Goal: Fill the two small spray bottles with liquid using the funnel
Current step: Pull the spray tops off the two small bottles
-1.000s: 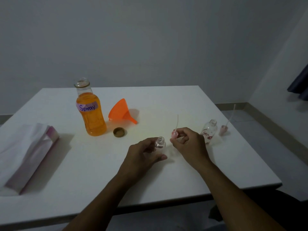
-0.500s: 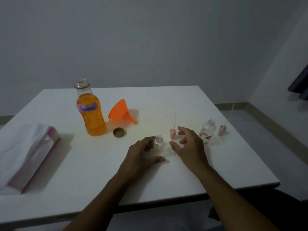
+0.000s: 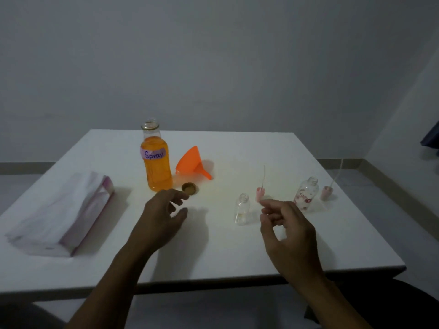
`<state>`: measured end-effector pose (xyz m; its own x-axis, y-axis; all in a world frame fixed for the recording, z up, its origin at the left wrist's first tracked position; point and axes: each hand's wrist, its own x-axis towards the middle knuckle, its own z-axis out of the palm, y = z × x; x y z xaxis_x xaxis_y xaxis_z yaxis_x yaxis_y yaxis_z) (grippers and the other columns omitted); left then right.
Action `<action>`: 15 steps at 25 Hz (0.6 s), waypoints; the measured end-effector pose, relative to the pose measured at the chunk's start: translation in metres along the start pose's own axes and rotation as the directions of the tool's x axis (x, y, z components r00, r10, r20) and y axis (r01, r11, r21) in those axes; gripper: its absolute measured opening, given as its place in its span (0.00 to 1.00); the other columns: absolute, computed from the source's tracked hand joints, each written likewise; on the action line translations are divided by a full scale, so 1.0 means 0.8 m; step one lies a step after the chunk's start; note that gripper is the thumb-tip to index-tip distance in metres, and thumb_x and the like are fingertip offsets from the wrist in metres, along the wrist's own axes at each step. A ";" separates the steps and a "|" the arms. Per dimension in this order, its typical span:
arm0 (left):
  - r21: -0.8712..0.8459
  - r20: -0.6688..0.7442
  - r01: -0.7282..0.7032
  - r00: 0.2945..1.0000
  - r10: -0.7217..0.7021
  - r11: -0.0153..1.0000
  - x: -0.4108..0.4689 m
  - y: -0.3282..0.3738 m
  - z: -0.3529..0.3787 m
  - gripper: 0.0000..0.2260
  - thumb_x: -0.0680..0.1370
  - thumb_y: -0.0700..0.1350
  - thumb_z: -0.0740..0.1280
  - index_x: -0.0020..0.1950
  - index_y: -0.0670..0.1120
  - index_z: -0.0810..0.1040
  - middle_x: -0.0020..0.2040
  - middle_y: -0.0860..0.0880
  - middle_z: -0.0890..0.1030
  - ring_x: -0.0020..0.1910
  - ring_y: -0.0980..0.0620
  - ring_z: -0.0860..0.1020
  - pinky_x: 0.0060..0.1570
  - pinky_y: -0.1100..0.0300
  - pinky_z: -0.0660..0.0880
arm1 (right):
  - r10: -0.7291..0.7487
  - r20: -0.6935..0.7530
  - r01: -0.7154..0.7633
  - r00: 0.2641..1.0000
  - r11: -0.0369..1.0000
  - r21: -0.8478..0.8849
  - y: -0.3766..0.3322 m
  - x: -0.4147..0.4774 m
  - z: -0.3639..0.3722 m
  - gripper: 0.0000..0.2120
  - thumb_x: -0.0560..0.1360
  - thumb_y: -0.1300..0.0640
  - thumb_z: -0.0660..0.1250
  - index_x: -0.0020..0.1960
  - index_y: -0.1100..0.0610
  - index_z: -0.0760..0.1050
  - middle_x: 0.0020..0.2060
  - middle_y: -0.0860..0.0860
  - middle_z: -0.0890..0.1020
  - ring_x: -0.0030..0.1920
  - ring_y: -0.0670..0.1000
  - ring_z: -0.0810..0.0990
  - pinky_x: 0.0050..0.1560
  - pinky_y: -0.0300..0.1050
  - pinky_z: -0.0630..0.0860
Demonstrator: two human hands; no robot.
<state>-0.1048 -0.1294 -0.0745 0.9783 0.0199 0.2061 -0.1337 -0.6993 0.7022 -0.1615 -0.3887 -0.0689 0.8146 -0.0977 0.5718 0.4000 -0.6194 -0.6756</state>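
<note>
Two small clear spray bottles stand uncapped on the white table (image 3: 237, 252): the near bottle (image 3: 242, 209) at centre, the flowered bottle (image 3: 306, 194) to its right. Each pink spray cap stands tube-up beside its bottle: first cap (image 3: 260, 194), second cap (image 3: 327, 192). An open bottle of orange liquid (image 3: 156, 162) labelled "Spray" stands at the back left, with the orange funnel (image 3: 192, 162) lying on its side next to it. My left hand (image 3: 161, 217) hovers empty below the bottle's gold lid (image 3: 189, 188), fingers apart. My right hand (image 3: 287, 224) hangs empty near the first cap, fingers loosely curled.
A white and pink tissue pack (image 3: 61, 214) lies at the left side of the table. The table's front edge runs just below my wrists. Floor and a skirting board show to the right.
My left hand let go of the near bottle and moved left toward the gold lid. My right hand set the first cap down tube-up and drew back.
</note>
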 end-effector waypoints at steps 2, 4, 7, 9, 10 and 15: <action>-0.086 -0.155 0.087 0.983 -0.099 0.993 0.006 -0.012 -0.015 0.10 0.75 0.47 0.70 0.55 0.53 0.76 0.49 0.52 0.79 0.43 0.57 0.77 0.38 0.63 0.75 | -0.083 0.055 0.081 0.995 0.996 0.033 -0.021 -0.005 0.020 0.11 0.75 0.64 0.72 0.56 0.56 0.80 0.49 0.45 0.83 0.49 0.39 0.80 0.48 0.26 0.76; -0.193 -0.261 0.163 0.942 -0.211 0.967 0.015 -0.025 -0.025 0.11 0.75 0.47 0.69 0.57 0.51 0.75 0.51 0.49 0.80 0.43 0.56 0.78 0.40 0.59 0.77 | -0.101 0.120 0.093 0.988 0.993 0.075 -0.037 -0.002 0.048 0.11 0.74 0.62 0.71 0.56 0.54 0.80 0.50 0.45 0.83 0.50 0.38 0.80 0.49 0.26 0.76; -0.305 -0.352 0.202 0.884 -0.307 0.931 0.040 -0.041 -0.029 0.21 0.73 0.50 0.72 0.63 0.51 0.71 0.59 0.48 0.76 0.48 0.54 0.76 0.42 0.58 0.76 | -0.033 0.163 0.015 0.986 0.994 0.111 -0.060 0.025 0.099 0.11 0.76 0.61 0.69 0.57 0.53 0.80 0.53 0.47 0.84 0.50 0.38 0.80 0.51 0.27 0.78; -0.367 -0.351 0.202 0.874 -0.336 0.908 0.060 -0.046 -0.028 0.27 0.72 0.51 0.73 0.68 0.51 0.67 0.66 0.48 0.72 0.55 0.53 0.73 0.46 0.59 0.74 | 0.057 0.197 -0.075 0.979 0.994 0.085 -0.074 0.057 0.133 0.12 0.78 0.60 0.68 0.61 0.53 0.77 0.57 0.49 0.83 0.52 0.42 0.81 0.56 0.37 0.81; -0.392 -0.336 0.202 0.877 -0.344 0.898 0.071 -0.049 -0.027 0.30 0.72 0.51 0.74 0.69 0.51 0.65 0.68 0.48 0.70 0.58 0.53 0.72 0.49 0.57 0.73 | 0.120 0.237 -0.136 0.964 0.989 0.053 -0.079 0.076 0.150 0.14 0.79 0.59 0.68 0.64 0.53 0.75 0.61 0.50 0.81 0.56 0.46 0.81 0.59 0.43 0.81; -0.415 -0.254 0.166 0.923 -0.289 0.895 0.118 -0.074 -0.022 0.36 0.70 0.55 0.75 0.73 0.54 0.61 0.72 0.51 0.68 0.68 0.49 0.69 0.61 0.50 0.70 | 0.364 0.368 -0.284 0.856 0.925 -0.253 -0.060 0.159 0.225 0.37 0.76 0.54 0.71 0.78 0.53 0.55 0.74 0.56 0.65 0.73 0.58 0.66 0.68 0.54 0.73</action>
<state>-0.0077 -0.0735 -0.0845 0.9015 0.4021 0.1602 -0.0227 -0.3257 0.9452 -0.0013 -0.2313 -0.0471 0.9971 -0.0224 0.0725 0.0321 -0.7421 -0.6696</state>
